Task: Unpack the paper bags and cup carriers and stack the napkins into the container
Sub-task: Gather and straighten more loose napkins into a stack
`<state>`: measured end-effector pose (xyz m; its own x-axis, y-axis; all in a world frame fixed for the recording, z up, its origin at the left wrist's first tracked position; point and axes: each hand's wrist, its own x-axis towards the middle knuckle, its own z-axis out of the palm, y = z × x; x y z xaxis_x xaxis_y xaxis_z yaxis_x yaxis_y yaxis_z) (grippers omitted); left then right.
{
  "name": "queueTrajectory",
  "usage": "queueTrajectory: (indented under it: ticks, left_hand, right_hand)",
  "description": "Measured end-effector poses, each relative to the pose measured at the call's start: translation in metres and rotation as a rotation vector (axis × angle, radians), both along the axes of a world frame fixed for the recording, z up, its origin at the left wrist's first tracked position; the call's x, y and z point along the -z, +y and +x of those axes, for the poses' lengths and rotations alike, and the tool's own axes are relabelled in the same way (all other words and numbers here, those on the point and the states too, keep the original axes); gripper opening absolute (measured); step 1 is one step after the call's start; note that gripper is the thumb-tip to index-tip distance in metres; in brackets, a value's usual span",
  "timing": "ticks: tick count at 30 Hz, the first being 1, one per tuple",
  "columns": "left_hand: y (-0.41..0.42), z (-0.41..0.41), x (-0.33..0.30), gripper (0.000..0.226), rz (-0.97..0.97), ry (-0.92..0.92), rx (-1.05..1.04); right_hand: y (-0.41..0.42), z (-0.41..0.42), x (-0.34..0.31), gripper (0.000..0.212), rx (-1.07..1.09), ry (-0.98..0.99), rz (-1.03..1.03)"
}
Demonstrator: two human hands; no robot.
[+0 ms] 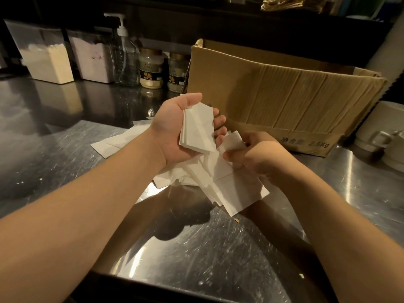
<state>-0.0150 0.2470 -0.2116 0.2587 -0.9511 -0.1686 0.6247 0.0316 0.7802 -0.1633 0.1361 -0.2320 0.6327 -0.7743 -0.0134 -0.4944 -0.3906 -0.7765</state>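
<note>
- The left hand [175,125] is turned palm up, in front of the cardboard box [273,92], its fingers loosely curled round a small squared stack of folded napkins [197,127].
- The right hand [253,156], just right of it and lower, pinches one more napkin [232,142] between thumb and fingers, lifted off the loose pile of napkins [229,186].
- That pile lies scattered on the steel counter [65,149], in front of the box; a few flat white sheets [122,138] lie to the box's front left, behind the left wrist.
- By my reading, gathering is under way: only a small part is collected, and most napkins are unsorted.
- No napkin container can be picked out here; whether the box serves as one I cannot tell, since its inside is hidden.
- No paper bags or cup carriers are plainly visible, so that part's progress cannot be judged.
</note>
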Motion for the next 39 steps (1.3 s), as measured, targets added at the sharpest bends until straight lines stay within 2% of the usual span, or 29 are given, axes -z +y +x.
queueTrajectory:
  ticks: [10,13,17,20,24,26,29,32,34,36,39]
  left_hand:
    - [-0.001,0.003,0.001,0.048,-0.008,0.004,-0.007]
    - [-0.001,0.003,0.001,0.049,-0.007,0.005,-0.008]
    - [-0.001,0.003,0.002,0.048,-0.008,0.003,-0.007]
    - [0.0,0.003,0.001,0.047,-0.013,0.003,-0.001]
    - [0.001,0.003,0.0,0.047,-0.026,0.021,0.018]
    - [0.001,0.004,-0.001,0.049,-0.045,0.047,0.028]
    - [0.002,0.005,-0.001,0.051,-0.092,0.092,0.047]
    - [0.004,0.005,-0.001,0.055,-0.151,0.125,0.081]
    - [0.004,0.006,-0.002,0.057,-0.185,0.152,0.09]
    - [0.004,0.007,-0.002,0.059,-0.203,0.162,0.094]
    - [0.003,0.007,-0.002,0.058,-0.196,0.147,0.089]
  right_hand:
    - [-0.016,-0.008,-0.004,0.016,0.138,-0.265,-0.047]
    - [-0.019,-0.006,-0.002,0.013,0.149,-0.175,-0.099]
    - [-0.016,-0.006,0.002,0.019,0.167,-0.028,-0.298]
    - [-0.015,-0.007,-0.001,0.007,0.166,-0.058,-0.266]
    - [-0.011,-0.008,-0.001,0.011,0.16,-0.168,-0.29]
    - [-0.009,-0.009,-0.006,0.007,0.18,-0.288,-0.186]
    - [-0.009,-0.012,-0.019,0.011,0.143,-0.491,0.101]
    - [-0.003,-0.017,-0.028,0.012,0.112,-0.584,0.385]
    - [-0.002,-0.018,-0.027,0.012,0.08,-0.535,0.505]
    - [-0.001,-0.017,-0.023,0.011,0.071,-0.426,0.531]
    - [-0.005,-0.008,-0.013,0.007,0.148,-0.223,0.297]
